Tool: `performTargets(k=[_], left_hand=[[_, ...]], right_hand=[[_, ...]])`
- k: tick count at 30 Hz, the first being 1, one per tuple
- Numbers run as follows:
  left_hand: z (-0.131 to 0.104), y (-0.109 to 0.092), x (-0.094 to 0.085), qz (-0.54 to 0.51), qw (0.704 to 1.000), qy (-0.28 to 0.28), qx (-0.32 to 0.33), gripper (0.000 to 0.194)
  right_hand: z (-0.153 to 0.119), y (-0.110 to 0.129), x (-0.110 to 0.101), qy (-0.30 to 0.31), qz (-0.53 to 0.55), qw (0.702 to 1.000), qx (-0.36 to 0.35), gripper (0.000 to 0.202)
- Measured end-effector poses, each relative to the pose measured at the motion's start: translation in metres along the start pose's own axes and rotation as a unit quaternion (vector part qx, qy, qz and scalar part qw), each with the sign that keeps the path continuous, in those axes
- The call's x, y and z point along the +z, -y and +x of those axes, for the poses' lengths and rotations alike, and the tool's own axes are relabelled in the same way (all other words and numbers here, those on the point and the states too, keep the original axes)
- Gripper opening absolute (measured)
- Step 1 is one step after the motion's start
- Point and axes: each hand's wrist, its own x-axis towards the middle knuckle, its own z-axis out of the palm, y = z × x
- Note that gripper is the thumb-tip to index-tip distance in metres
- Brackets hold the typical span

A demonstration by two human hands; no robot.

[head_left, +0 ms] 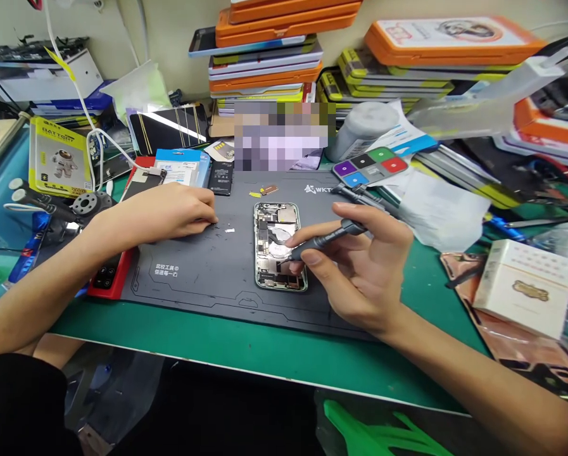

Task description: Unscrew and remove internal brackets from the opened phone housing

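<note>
An opened smartphone (288,215) lies face up on the dark grey work mat (208,272), its inner parts bare. My right hand (373,266) grips a dark screwdriver (324,239) between thumb and fingers, tilted with its tip down over the lower half of the phone. One of its fingers reaches over the phone's middle. To the left, my left hand (183,212) rests on the mat with curled fingers; whether anything is inside them is hidden. A tiny white piece (230,230) lies just right of it, and small copper-coloured and yellow scraps (268,190) sit above the phone.
A phone battery (221,178) lies at the mat's top edge. Behind stand stacks of orange and yellow boxes (454,41). A colour-patched case (369,168), a white box (523,288) and a plastic bag crowd the right. A red-edged phone (106,278) is under my left forearm.
</note>
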Motion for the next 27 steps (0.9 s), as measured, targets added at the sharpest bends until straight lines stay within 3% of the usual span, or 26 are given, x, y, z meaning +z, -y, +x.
performTargets(k=[3,9,12,17,22,27], left_hand=[[0.001,0.000,-0.001,-0.009,1.000,0.029,0.003,0.028],[0.005,0.005,0.006,-0.017,1.000,-0.013,-0.004,0.029],[0.006,-0.001,0.008,0.014,0.998,-0.049,-0.024,0.030],[0.007,-0.044,0.007,0.022,0.986,-0.148,-0.067,0.027],[0.006,-0.090,0.024,0.030,0.991,-0.115,-0.056,0.025],[0.007,-0.103,0.053,0.069,0.992,-0.098,-0.045,0.022]], right_hand=[[0.000,-0.001,0.000,-0.004,0.003,1.000,0.003,0.072],[0.000,-0.001,0.002,-0.009,0.008,1.000,0.006,0.070],[0.001,0.000,0.001,-0.009,0.009,1.000,0.004,0.070],[0.003,0.003,0.001,0.009,-0.020,0.999,-0.026,0.074],[0.004,0.005,0.001,0.075,-0.034,0.995,-0.060,0.076],[0.003,0.005,0.001,0.054,-0.064,0.994,-0.063,0.071]])
